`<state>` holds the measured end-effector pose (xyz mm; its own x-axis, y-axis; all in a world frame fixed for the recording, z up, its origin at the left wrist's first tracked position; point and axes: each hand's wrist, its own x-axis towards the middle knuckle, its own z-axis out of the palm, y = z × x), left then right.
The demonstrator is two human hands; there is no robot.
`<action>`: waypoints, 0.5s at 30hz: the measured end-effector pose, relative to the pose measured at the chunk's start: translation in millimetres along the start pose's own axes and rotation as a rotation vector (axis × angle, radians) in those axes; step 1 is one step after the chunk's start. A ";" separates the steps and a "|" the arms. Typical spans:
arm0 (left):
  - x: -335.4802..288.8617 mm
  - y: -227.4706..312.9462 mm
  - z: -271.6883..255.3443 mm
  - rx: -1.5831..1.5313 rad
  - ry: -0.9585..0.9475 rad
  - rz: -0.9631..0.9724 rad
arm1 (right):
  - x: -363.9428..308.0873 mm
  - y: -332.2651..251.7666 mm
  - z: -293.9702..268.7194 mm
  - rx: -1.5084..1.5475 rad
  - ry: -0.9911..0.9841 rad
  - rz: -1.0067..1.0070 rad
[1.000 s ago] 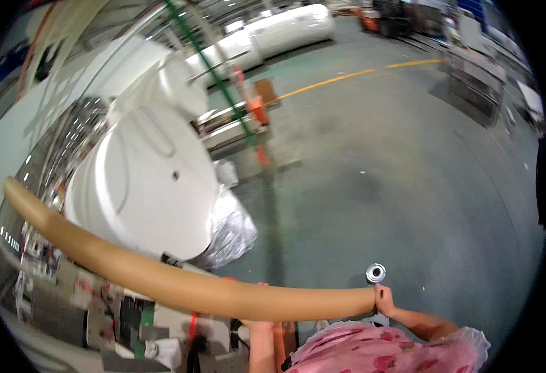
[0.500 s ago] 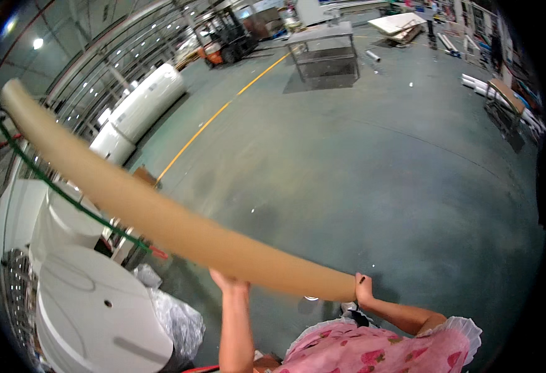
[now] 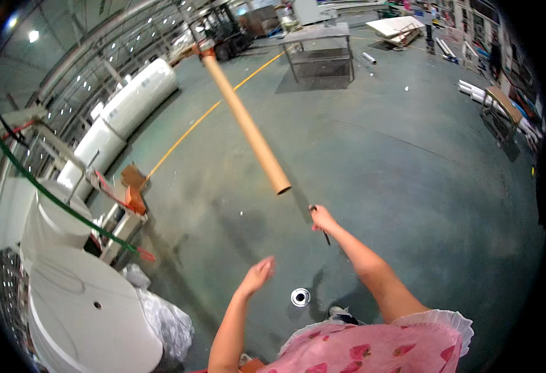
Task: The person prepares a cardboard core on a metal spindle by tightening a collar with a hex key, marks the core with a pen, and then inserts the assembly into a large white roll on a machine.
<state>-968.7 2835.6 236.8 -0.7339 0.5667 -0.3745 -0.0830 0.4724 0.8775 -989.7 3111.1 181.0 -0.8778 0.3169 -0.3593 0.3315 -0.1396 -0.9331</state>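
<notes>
Crowding left: white roll, green pole | ahead: tan tube, table

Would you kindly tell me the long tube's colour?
The tube is tan, clearest in the head view.

Grey-green floor all across here, yellow line slicing thru upper L, lg. white rolls lying L of it; metal table top ctr, forklift just L of that, pale board to its R, white pipes far R, bright ceiling lamp shining upper L.
</notes>
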 end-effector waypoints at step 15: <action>-289.0 -219.2 122.5 -0.848 0.656 -0.853 | -176.3 195.9 -13.6 -1.210 -0.724 0.175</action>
<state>-655.9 2651.1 116.0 -0.4099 -0.2216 -0.8848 -0.8751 -0.1782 0.4500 -765.2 3040.7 61.3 -0.6535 -0.2148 -0.7259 0.2152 0.8666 -0.4502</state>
